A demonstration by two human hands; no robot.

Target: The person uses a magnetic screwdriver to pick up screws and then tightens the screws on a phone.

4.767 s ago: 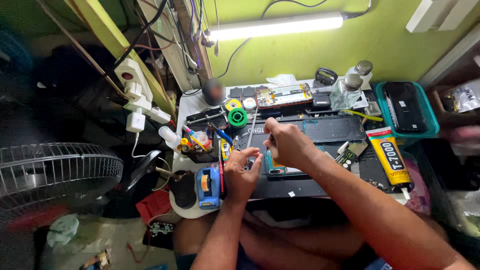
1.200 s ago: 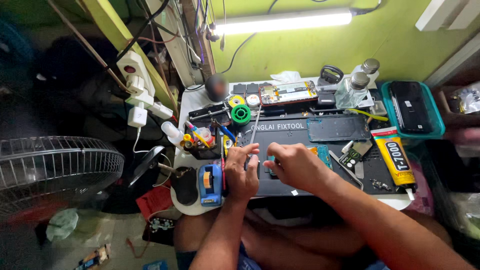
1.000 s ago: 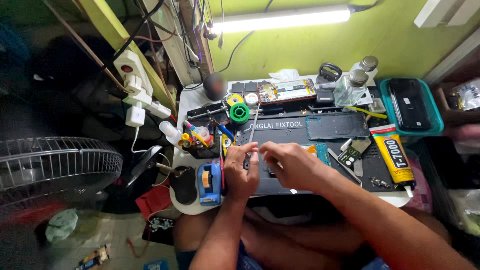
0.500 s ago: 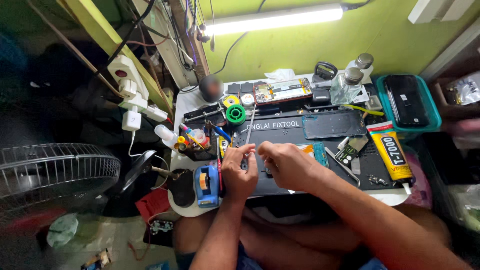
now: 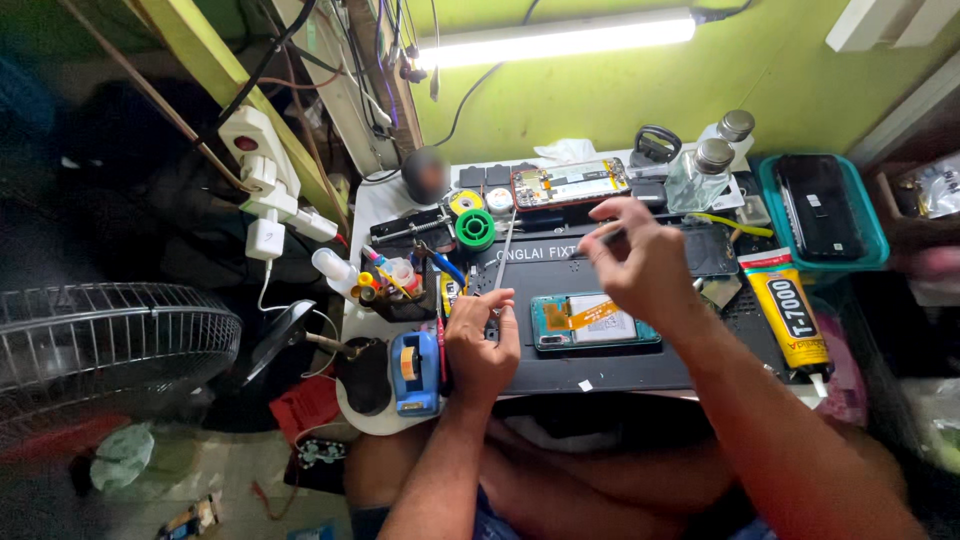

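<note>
An opened phone with a teal frame and an orange flex strip lies on the black work mat. My left hand rests on the mat just left of the phone, fingers curled; whether it holds anything is hidden. My right hand is raised above the mat behind the phone, fingers pinched on a thin dark tool. A thin pair of metal tweezers lies on the mat above my left hand.
A yellow-and-black glue tube and a teal tray with a black phone are at the right. Two glass bottles, another opened phone and a green spool stand at the back. A blue tape dispenser, a fan and a power strip are at the left.
My right hand has lifted off the phone and moved up and to the right with the thin tool. My left hand has stayed beside the phone, which now shows uncovered.
</note>
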